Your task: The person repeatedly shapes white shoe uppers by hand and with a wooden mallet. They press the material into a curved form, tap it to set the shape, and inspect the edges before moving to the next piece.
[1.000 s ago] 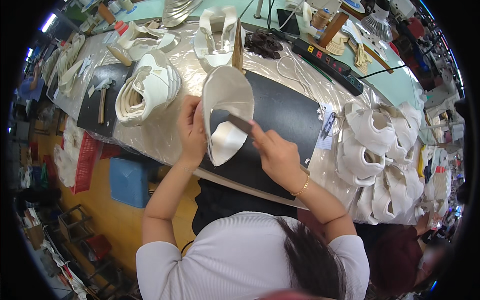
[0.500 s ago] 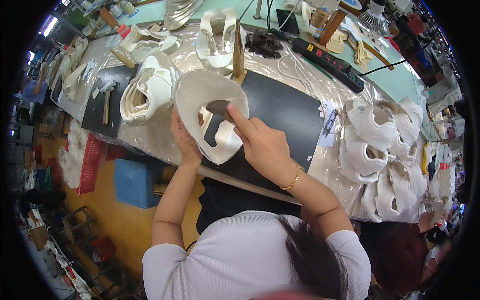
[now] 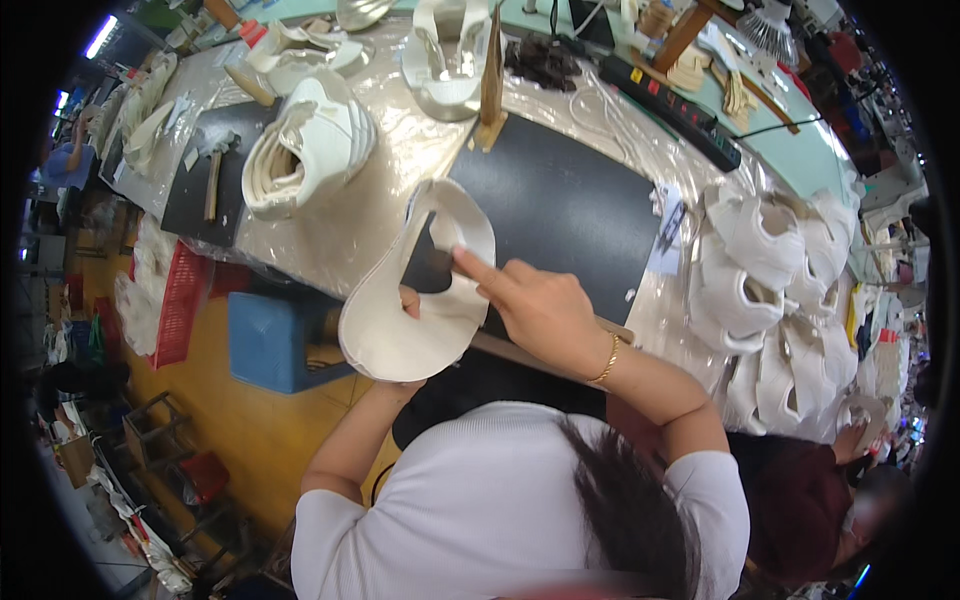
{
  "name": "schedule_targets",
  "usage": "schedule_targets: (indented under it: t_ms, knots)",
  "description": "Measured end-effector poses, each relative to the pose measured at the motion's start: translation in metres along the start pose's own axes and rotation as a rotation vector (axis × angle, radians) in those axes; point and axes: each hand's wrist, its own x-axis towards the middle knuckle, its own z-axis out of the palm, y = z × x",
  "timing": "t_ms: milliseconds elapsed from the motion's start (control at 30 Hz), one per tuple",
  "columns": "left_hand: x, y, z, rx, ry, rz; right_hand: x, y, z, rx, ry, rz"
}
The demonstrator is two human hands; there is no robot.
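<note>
A white shoe upper [image 3: 395,340], curved round a wide opening, is held above the front edge of the table. My left hand [image 3: 410,302] grips it from beneath; the thumb shows through the opening and the other fingers are hidden behind the piece. My right hand [image 3: 545,312] is closed on a flat dark tool [image 3: 432,268], its index finger stretched along it. The tool lies within the upper's opening, near the inner edge; I cannot tell whether it touches. Behind the upper lies a black work mat [image 3: 565,200].
Nested white uppers [image 3: 310,150] stand at left, beside a hammer [image 3: 213,180] on another black board. A wooden post [image 3: 492,80] rises behind the mat. Stacked white uppers [image 3: 750,290] fill the right side. A power strip [image 3: 670,110] lies at the back. A blue stool [image 3: 265,340] stands at lower left.
The upper has come down and nearer to my body, and has turned so its broad end points toward me. My right hand has moved slightly down and right with the tool.
</note>
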Motion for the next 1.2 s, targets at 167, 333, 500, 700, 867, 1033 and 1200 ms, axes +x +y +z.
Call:
schedule_targets:
  t_ms: [167, 333, 500, 700, 867, 1033, 1200]
  knots:
    - [0.010, 0.016, 0.000, 0.071, -0.247, 0.217, -0.007, -0.003, -0.005, -0.020, -0.287, 0.058]
    - [0.010, 0.038, 0.025, 0.289, 0.009, 0.224, -0.009, 0.019, -0.015, 0.080, 0.064, 0.204]
    - [0.087, 0.063, 0.053, -0.139, -0.252, -0.159, -0.013, 0.083, -0.024, -0.273, 0.218, 0.505]
    - [0.058, 0.107, 0.079, 0.076, -0.366, 0.326, -0.016, 0.126, -0.017, -0.368, 0.343, 0.432]
    - [-0.010, 0.147, 0.101, -0.924, -0.642, 0.755, -0.010, 0.105, -0.035, -0.079, 0.509, 0.310]
    - [-0.006, 0.163, 0.100, -0.939, -0.841, 0.514, -0.017, 0.069, -0.051, -0.001, 0.514, 0.271]
    - [-0.020, 0.166, 0.087, -0.884, -0.834, 0.480, -0.028, 0.057, -0.058, 0.031, 0.488, 0.244]
